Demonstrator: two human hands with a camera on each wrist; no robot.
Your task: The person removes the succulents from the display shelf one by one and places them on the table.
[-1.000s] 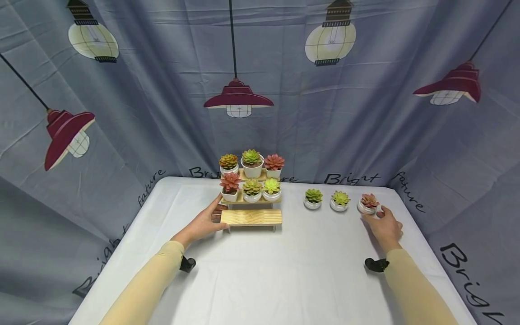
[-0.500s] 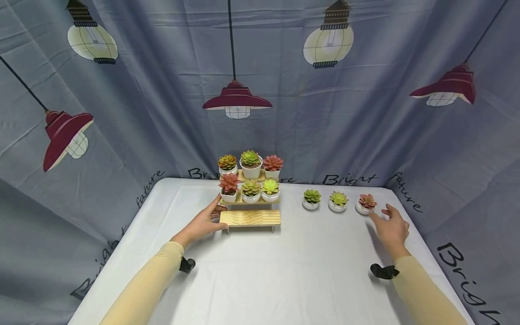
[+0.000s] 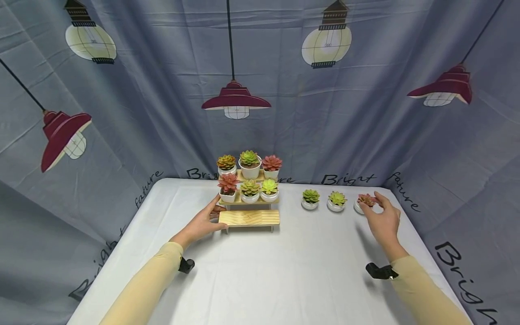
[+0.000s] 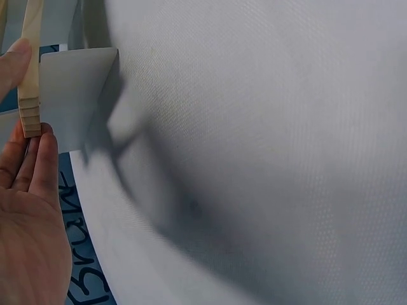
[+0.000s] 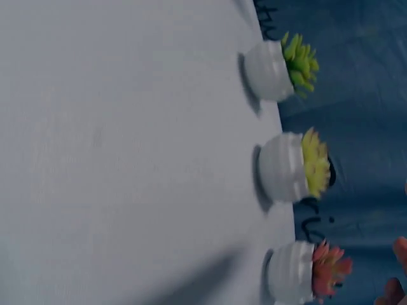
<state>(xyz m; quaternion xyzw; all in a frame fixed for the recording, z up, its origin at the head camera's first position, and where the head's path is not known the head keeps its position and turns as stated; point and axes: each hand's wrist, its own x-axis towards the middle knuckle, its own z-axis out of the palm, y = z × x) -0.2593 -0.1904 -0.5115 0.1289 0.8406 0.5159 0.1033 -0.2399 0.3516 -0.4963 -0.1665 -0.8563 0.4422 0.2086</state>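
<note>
My left hand point(image 3: 200, 225) holds the left end of a tiered wooden plant stand point(image 3: 249, 218). In the left wrist view the thumb point(image 4: 18, 62) lies on the board point(image 4: 30, 89) and the fingers point(image 4: 43, 159) touch its end. My right hand point(image 3: 383, 222) hovers at the pink succulent point(image 3: 365, 201) in a round white pot, thumb and fingers spread. In the right wrist view its fingertips point(image 5: 399, 253) stand apart from the pink leaves point(image 5: 331, 270). Left of that pot are a yellow-green succulent point(image 3: 336, 201) and a green succulent point(image 3: 310, 199).
The stand's top tier bears an orange-brown succulent point(image 3: 226, 164), a green one point(image 3: 249, 164) and a red one point(image 3: 271, 166). Its middle tier holds three more potted succulents, a red one point(image 3: 228, 186) leftmost. Behind the white-covered table point(image 3: 260, 280) hangs a blue-grey curtain point(image 3: 170, 113).
My right hand draws back from the pink succulent's pot, then returns higher, over the leaves. The left hand stays on the stand, and the pots keep their places.
</note>
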